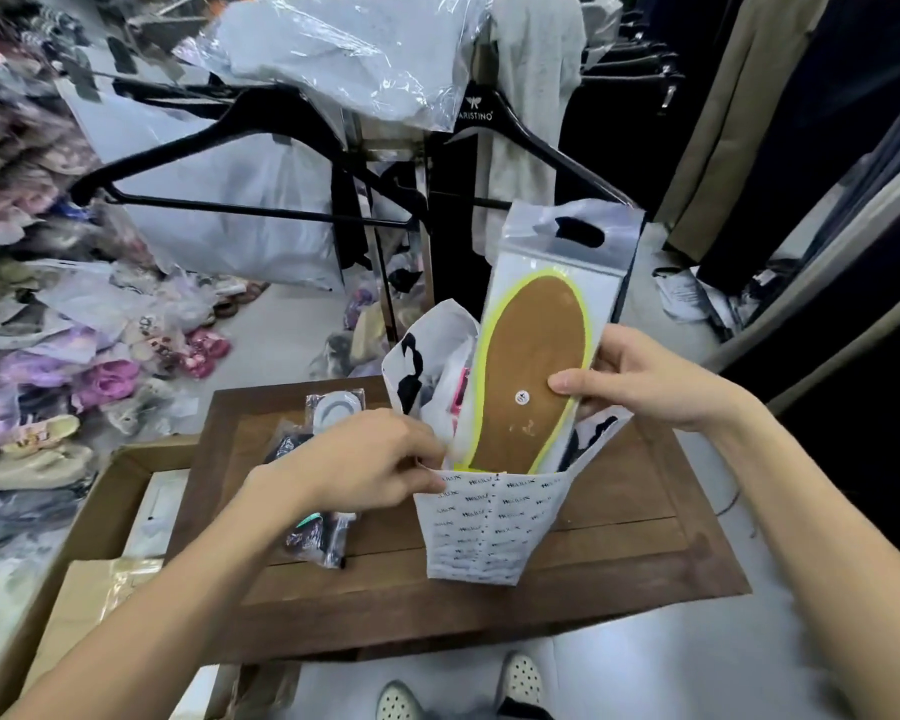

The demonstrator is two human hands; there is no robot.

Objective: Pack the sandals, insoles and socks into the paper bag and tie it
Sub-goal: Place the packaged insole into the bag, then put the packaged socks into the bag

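Note:
A white printed paper bag [481,527] stands open on the wooden table [619,558]. My left hand [370,459] pinches the bag's left rim. A packaged insole [533,366], brown with a yellow-green edge in a clear hang pouch, sticks upright out of the bag with its lower end inside. My right hand [640,374] grips the pouch at its right side, thumb on the front. Something pink and dark shows inside the bag behind the insole. Packets of socks [315,537] in clear wrap lie on the table left of the bag, partly under my left arm.
A cardboard box [110,506] with flat packages sits at the table's left. Piles of bagged sandals [48,387] cover the floor at left. Black hangers [261,163] on a rack and plastic-wrapped clothes hang behind the table. My shoes [520,683] show below the front edge.

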